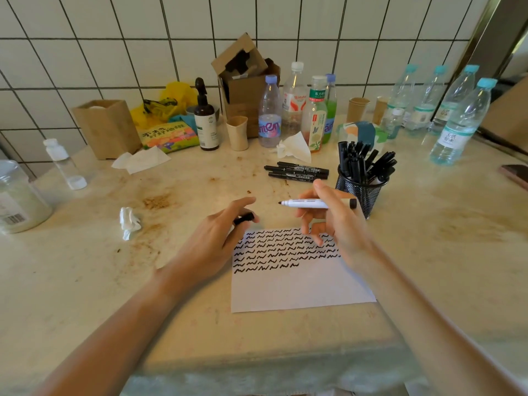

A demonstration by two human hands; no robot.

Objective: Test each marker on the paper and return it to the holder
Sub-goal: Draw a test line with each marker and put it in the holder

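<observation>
My right hand [331, 221] holds an uncapped white marker [307, 203] level above the paper's far edge, its black tip pointing left. My left hand [220, 241] pinches the marker's black cap [244, 218] just left of the paper. The white paper [297, 284] lies in front of me, its upper half covered with rows of black squiggles. A black mesh holder [360, 192] full of black markers stands right behind my right hand. Three black markers [297, 170] lie side by side on the counter left of the holder.
Plastic bottles [294, 107], a brown pump bottle [205, 121], paper cups and a cardboard box [243, 81] line the tiled wall. Crumpled tissue [129, 222] lies left of my left hand. A large jar [17, 198] stands at the left edge, water bottles [460, 121] at the right.
</observation>
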